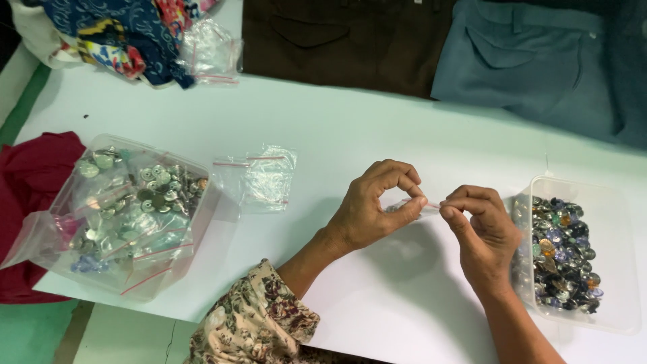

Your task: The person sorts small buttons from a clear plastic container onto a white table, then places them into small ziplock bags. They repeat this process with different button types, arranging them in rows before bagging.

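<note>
A tailoring workshop: folded trousers [532,61] far right, bagged metal buttons [128,209] left, mixed-button tub [579,256] right

White table [377,128]: button bag [128,212], empty bags [259,176], button tub [576,253], folded trousers [532,57].

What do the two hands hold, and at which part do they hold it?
Both hold one small clear zip bag: the left hand and the right hand pinch its top edge between thumb and fingertips.
</note>
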